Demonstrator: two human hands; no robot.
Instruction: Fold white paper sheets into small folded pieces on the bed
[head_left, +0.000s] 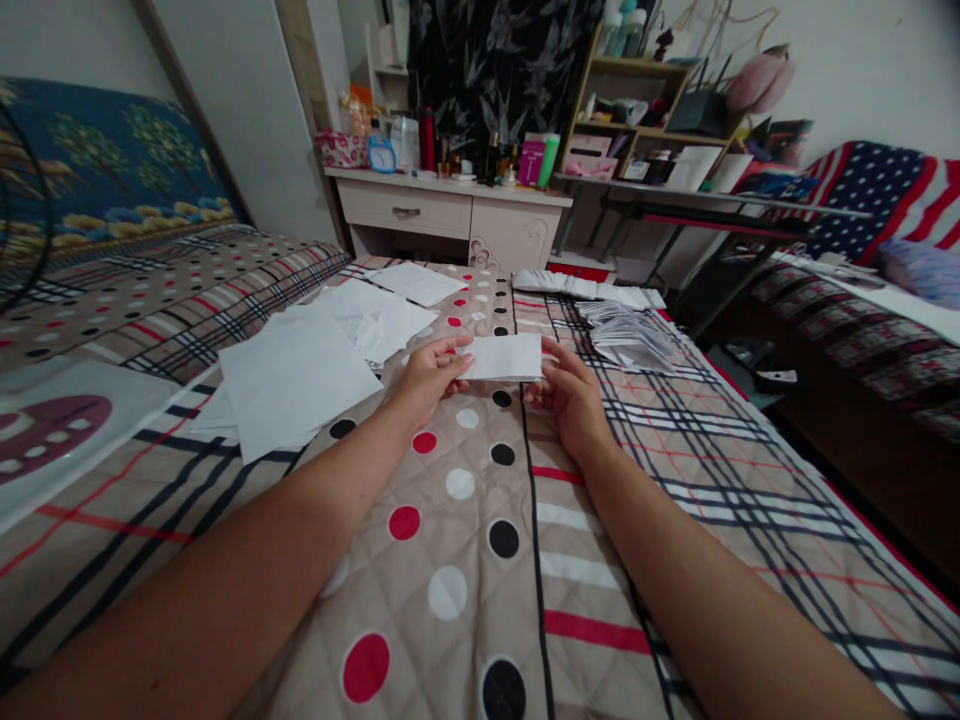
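Note:
A small white folded sheet of paper (504, 357) is held between both hands just above the quilted bedspread (480, 560). My left hand (429, 378) pinches its left edge with thumb and fingers closed. My right hand (570, 395) grips its right edge, fingers curled under it. To the left lies a loose stack of flat white sheets (300, 370). A pile of folded papers (634, 338) sits to the right of my right hand, with a row of more folded papers (585, 287) beyond it.
A white dresser (450, 215) crowded with bottles and a blue clock (381, 155) stands past the bed's far end. A shelf and desk (652, 130) are at the back right. Another bed with a flag-patterned blanket (885, 200) lies across a narrow gap on the right.

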